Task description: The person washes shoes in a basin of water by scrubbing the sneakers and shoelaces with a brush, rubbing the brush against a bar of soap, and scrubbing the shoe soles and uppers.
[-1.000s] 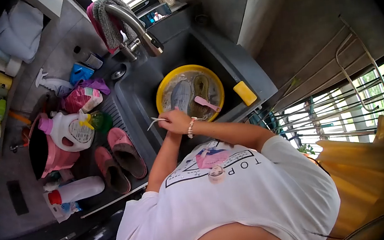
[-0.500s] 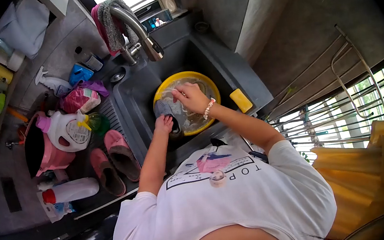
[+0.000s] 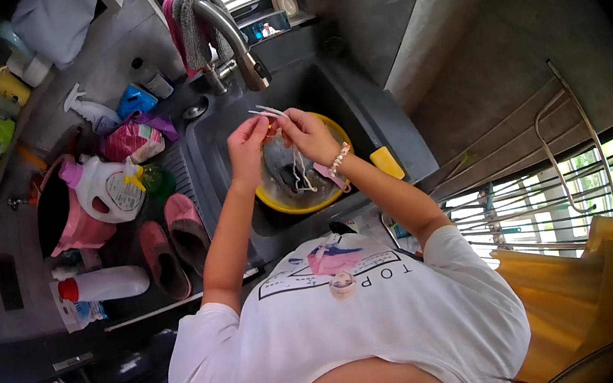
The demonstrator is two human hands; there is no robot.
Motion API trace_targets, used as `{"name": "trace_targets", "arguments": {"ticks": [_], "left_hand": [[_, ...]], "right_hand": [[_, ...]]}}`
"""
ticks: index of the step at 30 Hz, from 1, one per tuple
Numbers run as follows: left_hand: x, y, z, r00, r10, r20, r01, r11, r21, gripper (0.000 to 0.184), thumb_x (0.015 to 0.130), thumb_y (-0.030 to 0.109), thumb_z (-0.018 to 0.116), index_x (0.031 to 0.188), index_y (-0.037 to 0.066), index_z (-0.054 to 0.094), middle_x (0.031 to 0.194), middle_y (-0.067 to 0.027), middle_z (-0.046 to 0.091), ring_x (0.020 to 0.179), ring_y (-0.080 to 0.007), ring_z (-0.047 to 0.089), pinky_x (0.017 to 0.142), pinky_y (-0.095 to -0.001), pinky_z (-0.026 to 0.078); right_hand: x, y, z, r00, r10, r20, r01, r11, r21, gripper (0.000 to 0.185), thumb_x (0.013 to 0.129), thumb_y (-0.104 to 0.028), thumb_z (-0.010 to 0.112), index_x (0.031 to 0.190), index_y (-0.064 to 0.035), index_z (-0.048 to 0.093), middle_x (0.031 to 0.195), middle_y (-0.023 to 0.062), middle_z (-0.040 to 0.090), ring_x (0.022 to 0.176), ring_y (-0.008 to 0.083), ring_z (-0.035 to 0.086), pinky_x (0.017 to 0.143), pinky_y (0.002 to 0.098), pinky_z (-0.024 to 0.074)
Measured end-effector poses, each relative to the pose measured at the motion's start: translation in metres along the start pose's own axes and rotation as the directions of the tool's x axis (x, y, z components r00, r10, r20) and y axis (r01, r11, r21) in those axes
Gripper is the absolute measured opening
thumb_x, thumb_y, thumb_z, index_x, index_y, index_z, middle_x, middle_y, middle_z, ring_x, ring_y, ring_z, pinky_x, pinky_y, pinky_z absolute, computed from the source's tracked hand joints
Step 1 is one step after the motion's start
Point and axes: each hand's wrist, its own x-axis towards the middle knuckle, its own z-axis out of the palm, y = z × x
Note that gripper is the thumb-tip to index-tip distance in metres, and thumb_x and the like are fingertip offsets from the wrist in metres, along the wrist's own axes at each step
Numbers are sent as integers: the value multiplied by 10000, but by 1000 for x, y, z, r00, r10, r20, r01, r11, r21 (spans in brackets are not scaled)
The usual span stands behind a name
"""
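Note:
My left hand [image 3: 247, 153] and my right hand [image 3: 312, 141] meet above a yellow basin [image 3: 277, 204] of cloudy water. Both are closed in a pinch on a white cord [image 3: 299, 169], whose pale ends [image 3: 266, 110] stick up past the fingertips. A small red and yellow bit shows between the hands. The cord's lower part hangs into the basin, over a dark item [image 3: 288, 176] that I cannot make out. Beneath my right wrist, which wears a beaded bracelet [image 3: 341, 158], a pink flat piece [image 3: 329, 176] shows.
The basin sits in a dark grey sink [image 3: 197, 143] under a faucet [image 3: 255, 75]. A yellow sponge [image 3: 387, 163] lies on the right rim. To the left are pink slippers [image 3: 186, 223], a white detergent jug [image 3: 108, 187], a pink bucket [image 3: 78, 229] and a white bottle [image 3: 111, 283].
Both hands have risen and come together over the basin, with the white cord now between them. My left hand has left the grey item at the basin's left edge.

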Motion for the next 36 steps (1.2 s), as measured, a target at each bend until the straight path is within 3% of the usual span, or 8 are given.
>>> {"name": "trace_targets", "arguments": {"ticks": [4, 12, 14, 15, 22, 29, 32, 36], "left_hand": [[0, 5, -2, 995, 7, -103, -10, 1000, -27, 214, 855, 175, 589, 982, 8, 631, 858, -19, 637, 765, -74, 575, 657, -192, 395], [0, 17, 4, 996, -52, -69, 41, 988, -149, 209, 846, 111, 594, 1005, -22, 621, 837, -46, 621, 637, -77, 530, 642, -210, 468], [3, 10, -5, 996, -83, -10, 82, 992, -95, 216, 844, 106, 595, 1008, -33, 617, 826, -51, 621, 645, -83, 537, 636, -215, 462], [3, 11, -5, 997, -80, -5, 79, 992, -96, 216, 844, 106, 595, 1008, -33, 617, 826, -51, 621, 645, -83, 537, 636, -215, 462], [-1, 13, 2, 997, -39, 66, 39, 999, -7, 208, 840, 82, 592, 1001, -51, 603, 836, -77, 631, 669, -113, 556, 621, -223, 455], [6, -3, -8, 998, -24, -52, 19, 996, -92, 204, 837, 49, 581, 1012, -55, 571, 897, -116, 640, 767, -143, 603, 691, -260, 501], [6, 1, -6, 997, -10, -79, 6, 998, -58, 236, 826, 24, 583, 1049, -51, 559, 900, -124, 640, 798, -151, 614, 717, -263, 511], [3, 5, -1, 994, 46, -102, -48, 999, -22, 310, 812, 2, 588, 1115, -44, 538, 890, -122, 640, 782, -140, 616, 699, -253, 518]], "right_hand": [[-7, 1, 3, 999, -32, 0, 32, 999, -7, 229, 936, -216, 447, 888, -21, 557, 666, -12, 512, 588, 49, 499, 549, 192, 405], [-15, -6, 7, 999, 18, 29, -14, 991, -133, 276, 941, -237, 429, 866, -18, 579, 636, 2, 494, 589, 64, 498, 562, 208, 395], [-15, -7, 9, 988, -156, 9, 150, 938, -313, 301, 941, -249, 422, 872, -4, 582, 637, 50, 532, 605, 122, 530, 585, 255, 415], [-14, -4, 13, 979, -202, -18, 186, 929, -319, 297, 935, -243, 424, 872, -1, 584, 689, 108, 587, 647, 211, 570, 626, 308, 436], [-12, -2, 10, 988, -143, 49, 151, 925, -348, 318, 916, -264, 422, 792, -20, 583, 748, 162, 614, 707, 330, 588, 645, 399, 443], [-10, -1, 13, 993, -118, 24, 120, 949, -293, 340, 914, -282, 426, 763, -20, 582, 720, 159, 606, 678, 318, 585, 629, 390, 438], [-11, -9, 12, 999, 4, 48, 11, 952, -307, 342, 914, -278, 427, 755, -19, 585, 714, 160, 603, 674, 323, 577, 627, 387, 434], [-10, -5, 11, 992, 104, 69, -85, 968, -236, 360, 909, -290, 436, 744, -10, 592, 621, 120, 576, 557, 226, 570, 546, 338, 425]]}}
